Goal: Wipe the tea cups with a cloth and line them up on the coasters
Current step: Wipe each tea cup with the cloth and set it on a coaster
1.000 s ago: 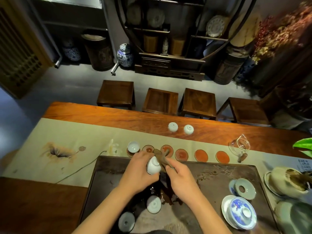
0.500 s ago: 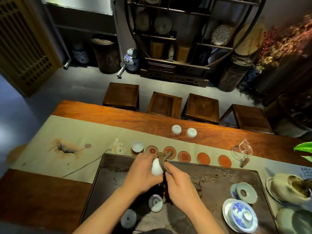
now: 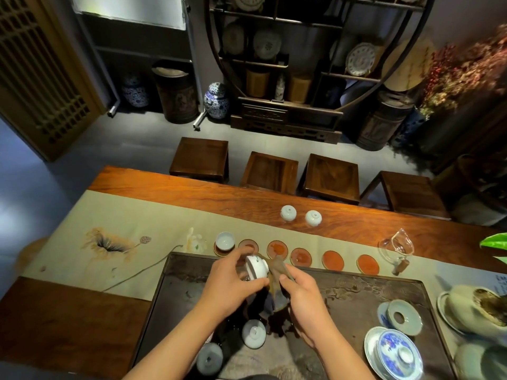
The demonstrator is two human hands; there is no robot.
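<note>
Left hand point(image 3: 230, 286) holds a white tea cup point(image 3: 257, 267) tilted above the dark tray point(image 3: 370, 292), near the coasters point(image 3: 277, 248); right hand point(image 3: 301, 294) pinches the brown cloth point(image 3: 275, 272) against it. Risk: fingertip grip slips while rubbing, cup drops onto cups below.

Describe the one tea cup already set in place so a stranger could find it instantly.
Start at the long wooden table and find the row of six round reddish coasters along the dark tea tray's far edge. The small white porcelain cup stands upright on the leftmost coaster; the other five are bare.
</note>
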